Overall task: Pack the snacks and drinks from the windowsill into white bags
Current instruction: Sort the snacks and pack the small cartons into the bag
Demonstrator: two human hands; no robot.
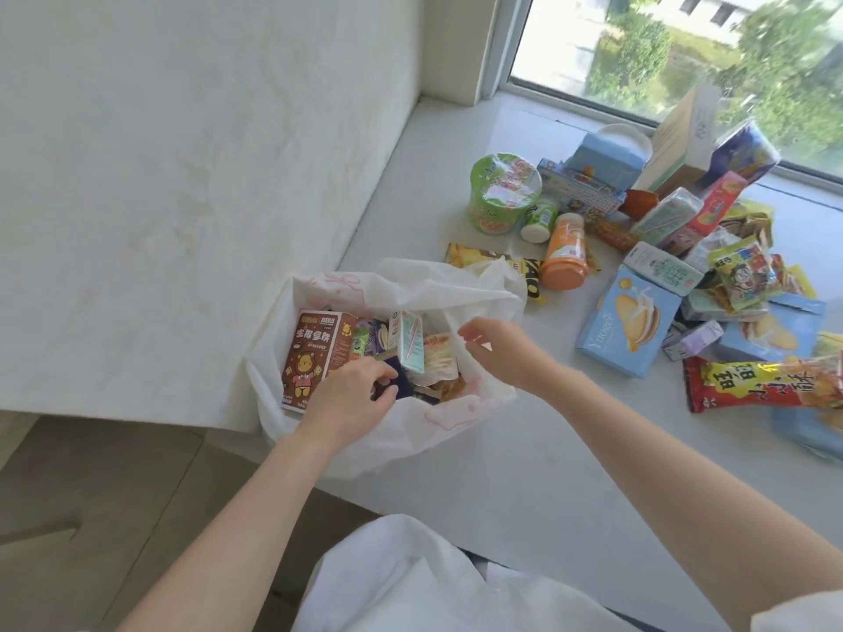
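A white bag [406, 282] with pink print sits open at the left edge of the windowsill [524, 458]. Inside it stand a brown box with a cartoon bear [314, 358], a small drink carton with a straw [410, 342] and several snack packets. My left hand [351, 396] reaches into the bag, its fingers curled on a dark blue packet [401, 380]. Over the bag's right rim hovers my right hand [499, 351], fingers apart and fingertips close to the plastic. More snacks lie in a pile to the right.
The pile holds a green noodle cup [504, 191], an orange bottle [565, 255], a blue biscuit box [627, 326], a red packet [766, 385] and several more packs. The window [684, 52] is behind, a white wall [182, 175] to the left, and the floor [91, 494] lies below the sill.
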